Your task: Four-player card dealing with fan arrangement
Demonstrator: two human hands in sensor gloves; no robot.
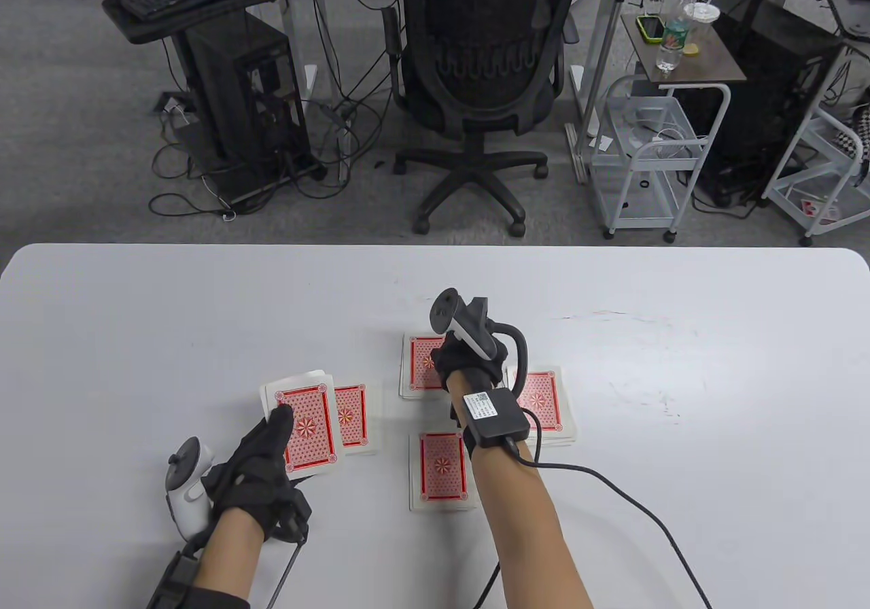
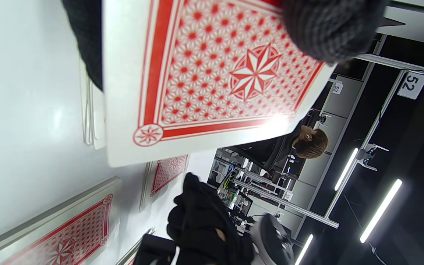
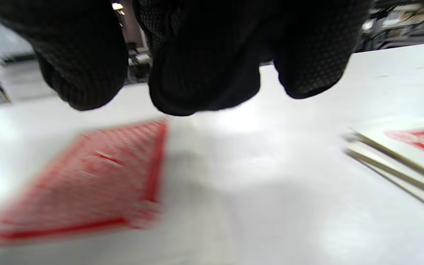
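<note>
Gripped in the left hand [image 1: 262, 463] is the deck [image 1: 304, 425], held face-down just above the white table [image 1: 136, 337], with the thumb laid on the red-patterned top card and the other fingers curled under the stack. In the left wrist view that top card fills the upper frame, a gloved fingertip [image 2: 329, 29] pressing near its edge.

Just beside the deck, on its right, lies the left pile [image 1: 352, 417], partly covered by the held cards. Three more piles of red-backed cards sit near the middle of the table: the far pile [image 1: 421, 364], the near pile [image 1: 442, 470] and the right pile [image 1: 544, 405]. They are close together but apart from one another.

The right hand [image 1: 469, 361] hovers over the far pile, covering its right part, with the tracker on its back pointing away from the person. In the right wrist view its fingertips [image 3: 197, 81] hang bunched above a blurred red card on the table; because of that blur, it cannot be told whether they pinch a card or hold nothing.

Beyond the table's far edge stands a black office chair [image 1: 486, 72] on grey carpet.
</note>
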